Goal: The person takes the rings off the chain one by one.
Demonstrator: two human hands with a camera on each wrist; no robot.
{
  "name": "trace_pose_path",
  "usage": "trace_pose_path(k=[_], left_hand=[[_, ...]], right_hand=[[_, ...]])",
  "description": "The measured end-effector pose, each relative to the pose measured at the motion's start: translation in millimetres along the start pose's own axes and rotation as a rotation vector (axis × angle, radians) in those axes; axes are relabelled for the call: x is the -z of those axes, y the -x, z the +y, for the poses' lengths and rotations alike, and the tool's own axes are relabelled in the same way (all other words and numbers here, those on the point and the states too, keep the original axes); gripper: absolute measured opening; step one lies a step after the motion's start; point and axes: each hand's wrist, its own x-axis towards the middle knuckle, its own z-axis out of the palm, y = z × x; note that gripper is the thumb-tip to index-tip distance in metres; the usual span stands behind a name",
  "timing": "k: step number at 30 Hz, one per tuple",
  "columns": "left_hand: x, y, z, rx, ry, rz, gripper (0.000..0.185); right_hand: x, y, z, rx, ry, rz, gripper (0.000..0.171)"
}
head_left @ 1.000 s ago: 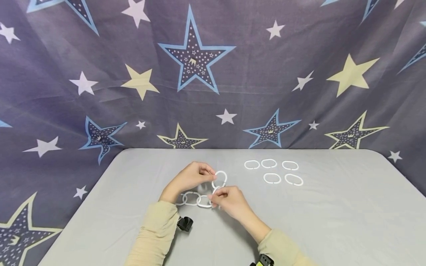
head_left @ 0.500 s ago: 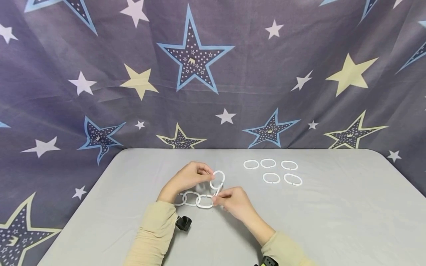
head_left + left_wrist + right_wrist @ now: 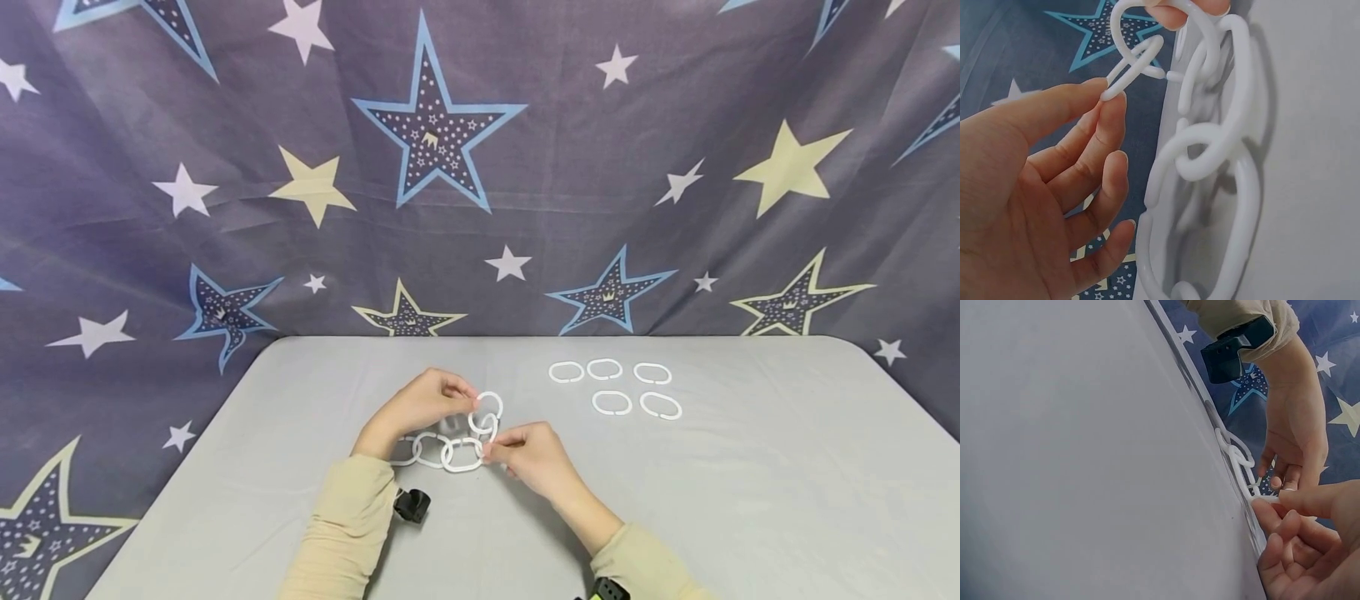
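Linking now: left hand (image 3: 420, 404) is pinching the loose ring (image 3: 487, 410), raised above the surface (image 3: 750, 500).
Right hand (image 3: 528, 454): pinching the chain (image 3: 442, 452) end link at 6 o'clock of that ring.
Advice: keeping the ring gap facing the link seems best.
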Motion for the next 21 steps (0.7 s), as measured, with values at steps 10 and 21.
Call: trace_pose_path(k=[10,21], left_hand=[[3.2,3.2,0.1,0.051,-0.037,0.006,0.020],[4.3,3.8,2.9,0.095,-0.125,0.023,0.018]], right_hand=[[0.4,0.9,0.2,-0.001,-0.025,-0.011,0.012],[1.0,0.5,2.3,0.017,-0.018,-0.024,0.011]])
